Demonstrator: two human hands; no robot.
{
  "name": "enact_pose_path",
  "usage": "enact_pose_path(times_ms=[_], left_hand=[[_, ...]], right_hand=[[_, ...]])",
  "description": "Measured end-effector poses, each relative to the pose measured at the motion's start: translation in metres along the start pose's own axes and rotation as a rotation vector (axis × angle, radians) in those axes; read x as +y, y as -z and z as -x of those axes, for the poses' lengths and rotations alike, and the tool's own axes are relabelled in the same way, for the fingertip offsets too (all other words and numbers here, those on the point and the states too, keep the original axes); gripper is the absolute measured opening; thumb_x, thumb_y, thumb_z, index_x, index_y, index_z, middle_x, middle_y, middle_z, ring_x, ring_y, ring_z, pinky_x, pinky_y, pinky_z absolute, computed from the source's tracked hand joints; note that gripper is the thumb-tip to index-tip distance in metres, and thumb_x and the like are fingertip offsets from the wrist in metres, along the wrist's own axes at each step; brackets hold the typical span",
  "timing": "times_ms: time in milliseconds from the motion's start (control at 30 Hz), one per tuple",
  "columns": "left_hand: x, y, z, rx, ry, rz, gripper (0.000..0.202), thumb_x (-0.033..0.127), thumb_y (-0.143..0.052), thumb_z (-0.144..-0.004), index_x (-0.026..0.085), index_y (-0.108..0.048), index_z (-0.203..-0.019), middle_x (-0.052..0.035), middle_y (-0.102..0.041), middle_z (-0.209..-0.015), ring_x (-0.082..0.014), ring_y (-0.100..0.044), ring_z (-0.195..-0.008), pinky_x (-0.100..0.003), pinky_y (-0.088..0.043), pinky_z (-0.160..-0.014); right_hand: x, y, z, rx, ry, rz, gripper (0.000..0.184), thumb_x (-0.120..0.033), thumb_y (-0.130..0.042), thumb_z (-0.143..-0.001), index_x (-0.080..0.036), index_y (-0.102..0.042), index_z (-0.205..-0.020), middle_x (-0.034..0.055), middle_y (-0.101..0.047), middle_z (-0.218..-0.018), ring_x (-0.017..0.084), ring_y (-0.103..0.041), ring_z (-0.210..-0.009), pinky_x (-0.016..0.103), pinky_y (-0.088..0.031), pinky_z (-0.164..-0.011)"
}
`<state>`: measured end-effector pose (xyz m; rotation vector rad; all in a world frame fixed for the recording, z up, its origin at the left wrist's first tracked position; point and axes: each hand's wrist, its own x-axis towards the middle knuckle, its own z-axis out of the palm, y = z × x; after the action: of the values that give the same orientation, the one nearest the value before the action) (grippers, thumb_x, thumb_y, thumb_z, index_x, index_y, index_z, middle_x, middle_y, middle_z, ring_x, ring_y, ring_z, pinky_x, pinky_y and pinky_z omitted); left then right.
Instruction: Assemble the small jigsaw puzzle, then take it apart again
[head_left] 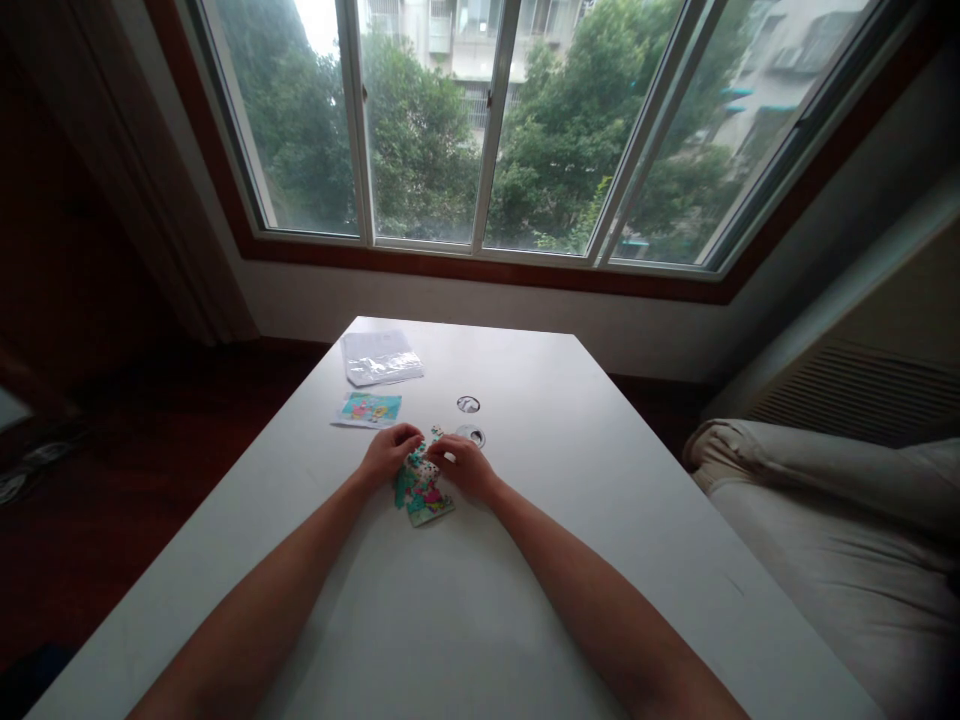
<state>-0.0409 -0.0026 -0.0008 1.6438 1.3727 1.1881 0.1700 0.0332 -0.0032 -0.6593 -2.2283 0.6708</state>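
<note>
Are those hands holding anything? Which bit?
The left hand and right hand are at the far end of the colourful pieces; any pinch is too small to tell.

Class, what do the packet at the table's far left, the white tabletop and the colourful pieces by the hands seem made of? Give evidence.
Packet: probably clear, glossy plastic, given its wrinkled glints.
Tabletop: perhaps painted or laminated board, smooth and satin; soft sheen, no visible grain.
Colourful pieces: possibly printed card, since pictures cover them; finish too small to judge.
</note>
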Motion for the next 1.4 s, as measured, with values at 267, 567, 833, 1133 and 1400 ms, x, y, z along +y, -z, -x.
enact_pose_path(times_ms=[267,567,833,1133,1400], left_hand=[[-0.019,0.003,-0.004,0.101,0.02,-0.02,0.033,0.038,-0.058,-0.086,0.021,-0.075,-0.108,-0.006,-0.076,-0.099,-0.0194,-0.069,-0.09,-0.03,-0.054,-0.082],[-0.03,0.017,-0.006,0.195,0.027,-0.009,0.032,0.038,-0.054,-0.086,0.018,-0.073,-0.1,-0.0063,-0.074,-0.091,-0.0182,-0.069,-0.083,-0.03,-0.055,-0.079],[-0.027,0.016,-0.005,0.163,0.023,-0.075,0.029,0.034,-0.053,-0.085,0.019,-0.074,-0.099,-0.0046,-0.075,-0.09,-0.018,-0.069,-0.082,-0.028,-0.054,-0.076],[-0.016,0.016,0.0,0.097,-0.016,-0.253,0.025,0.029,-0.054,-0.086,0.022,-0.076,-0.096,-0.0026,-0.076,-0.093,-0.0176,-0.067,-0.084,-0.026,-0.052,-0.076],[-0.014,0.013,0.001,0.056,-0.075,-0.37,0.024,0.024,-0.055,-0.087,0.024,-0.077,-0.096,-0.0021,-0.075,-0.096,-0.0185,-0.067,-0.089,-0.029,-0.049,-0.083]], right_hand=[[0.006,-0.002,0.001,0.074,-0.094,0.311,0.024,-0.023,-0.059,-0.096,-0.024,-0.071,-0.117,0.0068,-0.072,-0.103,0.02,-0.061,-0.097,0.037,-0.043,-0.094],[-0.041,0.018,0.003,-0.391,0.256,0.254,0.075,-0.059,-0.078,-0.077,-0.031,-0.056,-0.143,0.0094,-0.061,-0.127,0.025,-0.054,-0.116,0.039,-0.04,-0.105],[-0.035,0.001,0.001,-0.339,0.251,0.378,0.056,-0.05,-0.075,-0.084,-0.027,-0.061,-0.134,0.0112,-0.061,-0.123,0.027,-0.054,-0.114,0.042,-0.043,-0.102],[-0.014,-0.011,0.0,-0.156,0.244,0.395,0.037,-0.047,-0.062,-0.095,-0.022,-0.065,-0.122,0.0105,-0.065,-0.115,0.022,-0.059,-0.108,0.038,-0.051,-0.096],[-0.012,-0.012,0.001,-0.003,0.032,0.213,0.022,-0.036,-0.056,-0.099,-0.022,-0.071,-0.106,0.0072,-0.068,-0.106,0.014,-0.064,-0.091,0.025,-0.05,-0.084]])
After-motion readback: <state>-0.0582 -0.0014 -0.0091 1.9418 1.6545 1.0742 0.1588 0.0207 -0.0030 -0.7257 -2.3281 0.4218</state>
